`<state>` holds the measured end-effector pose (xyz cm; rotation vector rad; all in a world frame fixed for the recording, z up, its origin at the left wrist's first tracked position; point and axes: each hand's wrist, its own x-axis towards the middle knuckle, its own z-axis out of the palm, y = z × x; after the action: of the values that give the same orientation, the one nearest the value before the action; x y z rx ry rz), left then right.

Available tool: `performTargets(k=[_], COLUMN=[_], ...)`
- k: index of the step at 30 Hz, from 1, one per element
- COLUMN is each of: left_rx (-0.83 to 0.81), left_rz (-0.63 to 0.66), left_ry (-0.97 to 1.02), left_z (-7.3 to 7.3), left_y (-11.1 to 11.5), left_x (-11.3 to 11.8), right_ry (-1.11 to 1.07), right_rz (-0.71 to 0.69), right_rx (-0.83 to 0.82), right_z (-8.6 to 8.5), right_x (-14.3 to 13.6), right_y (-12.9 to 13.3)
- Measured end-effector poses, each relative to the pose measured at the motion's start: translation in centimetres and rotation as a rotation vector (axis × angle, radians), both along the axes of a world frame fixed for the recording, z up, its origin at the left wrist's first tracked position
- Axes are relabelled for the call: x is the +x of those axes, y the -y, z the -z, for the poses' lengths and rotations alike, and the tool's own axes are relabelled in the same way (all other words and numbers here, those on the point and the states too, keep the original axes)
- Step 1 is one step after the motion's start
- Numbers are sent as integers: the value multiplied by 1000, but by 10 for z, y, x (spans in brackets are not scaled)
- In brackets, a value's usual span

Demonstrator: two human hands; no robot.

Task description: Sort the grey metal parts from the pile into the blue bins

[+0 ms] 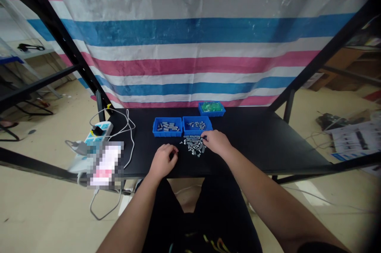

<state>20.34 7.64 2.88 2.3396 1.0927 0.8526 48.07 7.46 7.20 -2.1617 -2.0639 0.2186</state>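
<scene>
A pile of small silvery metal pieces [193,146], cylinders and screw-like parts, lies loose on the black tabletop [247,145]. At its right edge is my right hand [216,141], thumb and fingertips pinched together over the pieces; whatever sits between them is too small to make out. My left hand [164,159] rests left of the pile, loosely curled, with a gap between thumb and fingers and nothing visible in it. Just behind the pile stand two blue bins side by side: the left bin [167,134] holds metal cylinders, the right bin [193,131] smaller metal parts.
A third blue bin [212,114] with green contents stands farther back. At the left end are a power strip [99,130], white cables [131,130] and a blurred-out device [105,165]. A striped sheet [190,62] hangs behind the table between black frame posts [86,70].
</scene>
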Motion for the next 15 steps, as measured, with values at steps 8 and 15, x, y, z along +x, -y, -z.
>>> performTargets(k=[8, 15], left_rx=[-1, -7], left_rz=[0, 5], left_ry=[5, -1], left_z=[1, 0], left_y=[0, 0], left_x=[-1, -1], right_ry=[49, -188], right_rz=[-19, 68], right_rx=[-28, 189], right_z=[4, -22], right_x=[2, 2], right_y=[-3, -7])
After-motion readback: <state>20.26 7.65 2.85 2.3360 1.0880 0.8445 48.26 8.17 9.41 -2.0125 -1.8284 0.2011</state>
